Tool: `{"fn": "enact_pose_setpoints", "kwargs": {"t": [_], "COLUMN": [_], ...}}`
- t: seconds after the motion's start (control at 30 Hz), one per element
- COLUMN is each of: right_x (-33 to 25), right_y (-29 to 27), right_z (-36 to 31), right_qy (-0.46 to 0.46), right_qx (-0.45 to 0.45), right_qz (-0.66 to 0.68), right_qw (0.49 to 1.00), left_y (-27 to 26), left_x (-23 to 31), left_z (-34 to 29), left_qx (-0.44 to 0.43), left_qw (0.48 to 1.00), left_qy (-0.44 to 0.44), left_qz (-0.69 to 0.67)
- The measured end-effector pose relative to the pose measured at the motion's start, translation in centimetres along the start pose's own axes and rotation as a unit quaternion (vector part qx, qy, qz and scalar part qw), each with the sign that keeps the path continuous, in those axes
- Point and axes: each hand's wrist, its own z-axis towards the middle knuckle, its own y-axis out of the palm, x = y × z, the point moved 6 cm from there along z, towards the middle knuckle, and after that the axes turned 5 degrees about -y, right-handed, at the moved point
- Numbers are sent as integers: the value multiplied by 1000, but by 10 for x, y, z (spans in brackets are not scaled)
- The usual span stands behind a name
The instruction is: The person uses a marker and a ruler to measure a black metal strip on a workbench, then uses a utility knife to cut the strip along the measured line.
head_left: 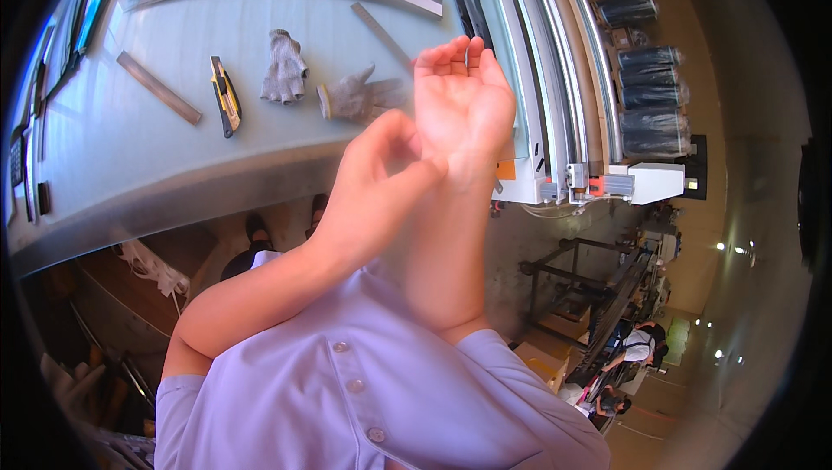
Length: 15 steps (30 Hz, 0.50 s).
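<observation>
I see my left hand [381,167] pinching the wrist of my raised, empty right hand [464,97]. Behind them, two grey knitted gloves [329,84] and a yellow-black utility knife [225,96] lie on the pale desk [113,158].

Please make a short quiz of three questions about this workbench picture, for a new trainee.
1. True or false: the left hand pinches at the wrist of the raised right hand.
2. What lies on the table between the flat metal bar and the grey gloves?
A. a hammer
B. a yellow and black utility knife
C. a tape roll
3. How many grey gloves lie on the table?

Key: 1 true; 2 B; 3 two.
</observation>
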Motion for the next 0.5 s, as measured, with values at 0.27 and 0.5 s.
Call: {"fn": "enact_pose_setpoints", "kwargs": {"t": [0.27,0.5], "right_x": [1,-2], "right_y": [-1,1], "right_z": [0,-3], "right_qy": [16,-1], "right_qx": [-2,-19], "right_qz": [3,-17], "right_qw": [1000,1000], "left_y": [1,2], "left_x": [0,-4], "left_z": [-5,-6], "left_qx": [-10,-17], "left_qw": [999,999], "left_qy": [-32,-28], "left_qz": [-26,-42]}}
